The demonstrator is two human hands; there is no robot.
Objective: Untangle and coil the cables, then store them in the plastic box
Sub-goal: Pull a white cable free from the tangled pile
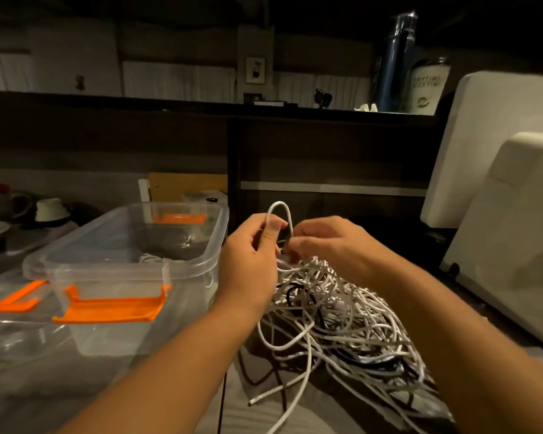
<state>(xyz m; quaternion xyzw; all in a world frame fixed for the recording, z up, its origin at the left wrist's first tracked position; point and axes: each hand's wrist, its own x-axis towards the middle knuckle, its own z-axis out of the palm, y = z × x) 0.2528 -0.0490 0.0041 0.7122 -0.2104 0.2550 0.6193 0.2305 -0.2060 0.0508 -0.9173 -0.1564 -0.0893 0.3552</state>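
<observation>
A person's left hand and right hand meet above a tangle of cables, holding up a white cable whose loop arches just over the fingertips. The left thumb and fingers pinch one leg of the loop. The right fingers curl closed round the other leg, though the grip itself is partly hidden by the knuckles. Both legs run down from the hands into the heap, which lies directly below and spreads towards the person's right. It is a long mass of white strands with a few black ones, and its loose ends trail towards the near edge.

The plastic box stands open to the left, with its right wall just beside the left wrist, so the left hand is the nearer one for stowing. Something pale lies inside it, perhaps a coiled cable, but the clear walls make that hard to tell. An orange clip hangs open on the box's near side. A clear lid with its own orange clip lies flat beside it.

Judging by the size of the heap, most of the untangling is not yet done. The next move likely calls for drawing this loop up and clear of the strands crossing it.

The grey surface sits in a dim room. A white appliance stands at the right, and a dark shelf behind carries a blue bottle.
</observation>
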